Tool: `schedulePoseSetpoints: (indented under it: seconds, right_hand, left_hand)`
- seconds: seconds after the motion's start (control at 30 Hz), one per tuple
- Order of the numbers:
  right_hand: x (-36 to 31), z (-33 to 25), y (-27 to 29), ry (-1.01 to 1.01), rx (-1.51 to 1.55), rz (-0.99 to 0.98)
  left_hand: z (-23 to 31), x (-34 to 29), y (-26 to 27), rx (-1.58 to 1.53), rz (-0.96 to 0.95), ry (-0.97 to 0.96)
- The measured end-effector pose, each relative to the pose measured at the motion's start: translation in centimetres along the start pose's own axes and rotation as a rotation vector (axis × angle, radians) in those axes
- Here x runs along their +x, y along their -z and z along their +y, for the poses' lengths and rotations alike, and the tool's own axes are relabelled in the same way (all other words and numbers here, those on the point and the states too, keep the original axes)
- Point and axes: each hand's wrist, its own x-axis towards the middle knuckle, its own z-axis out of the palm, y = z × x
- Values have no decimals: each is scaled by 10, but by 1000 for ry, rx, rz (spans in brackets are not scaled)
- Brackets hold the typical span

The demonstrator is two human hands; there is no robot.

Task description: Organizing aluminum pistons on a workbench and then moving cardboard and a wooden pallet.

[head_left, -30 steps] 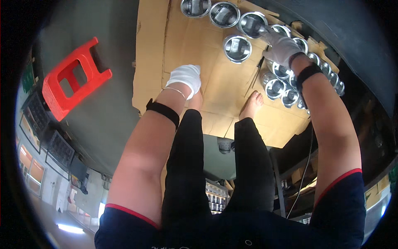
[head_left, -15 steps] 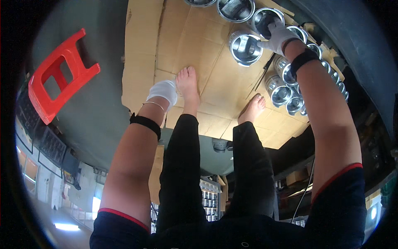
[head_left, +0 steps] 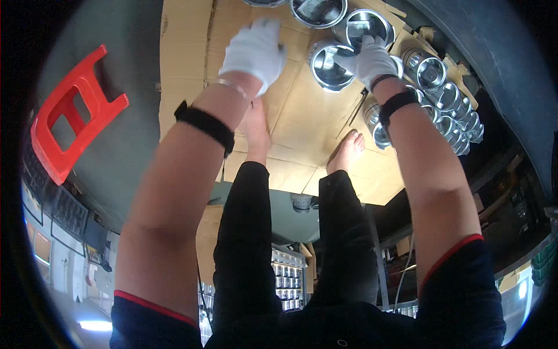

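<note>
The right hand (head_left: 373,61), in a white cloth glove, reaches over a shiny silver, round-mouthed metal cylinder (head_left: 329,68) on the left and a second shiny silver, round-mouthed metal cylinder (head_left: 367,25) on the far side; its thumb stands well apart from the fingers, lying over the first cylinder's rim, while the fingers overlap the near rim of the second; the hand is spread, though whether it presses on either cannot be told; the left hand (head_left: 254,55), in a matching white glove, is over a broad tan cardboard sheet (head_left: 296,116), its fingers toward the far side and blurred; how far they are bent, and whether they hold anything, cannot be told.

Both cylinders are on the far part of the sheet, just beside each other; a third silver metal cylinder (head_left: 318,10) is just left of the second; to the right is a crowded group of silver metal cylinders (head_left: 444,96), some tilted.

A bare left foot (head_left: 256,131), partly hidden by the left hand, and a bare right foot (head_left: 347,150) are on the sheet's near part; a bright red plastic stool (head_left: 47,148) is well to the left.
</note>
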Motion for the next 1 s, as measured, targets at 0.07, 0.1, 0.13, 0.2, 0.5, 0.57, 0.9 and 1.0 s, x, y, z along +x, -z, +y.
schedulePoseSetpoints:
  seconds: [0.07,0.1,0.13,0.2,0.5,0.57,0.9,1.0]
  right_hand:
    - [-7,-21,-6,-116,220,-50]
    - [-9,-9,-13,-170,264,-41]
    - [-12,-10,-14,-233,309,-15]
    - [-19,-18,-22,-260,398,47]
    - [-53,-29,-35,-260,510,112]
    - [-84,-22,-46,-157,497,165]
    - [-291,56,-64,74,756,123]
    - [-325,111,-87,-250,1181,131]
  left_hand:
    - [4,19,3,-3,225,-57]
    - [29,37,11,-124,103,110]
    - [44,50,25,-209,-16,278]
    - [49,63,36,-200,-27,289]
    - [59,99,27,-161,-80,407]
    - [64,105,25,-156,-101,427]
    - [6,107,-24,153,-111,266]
    - [27,79,-43,171,-157,229]
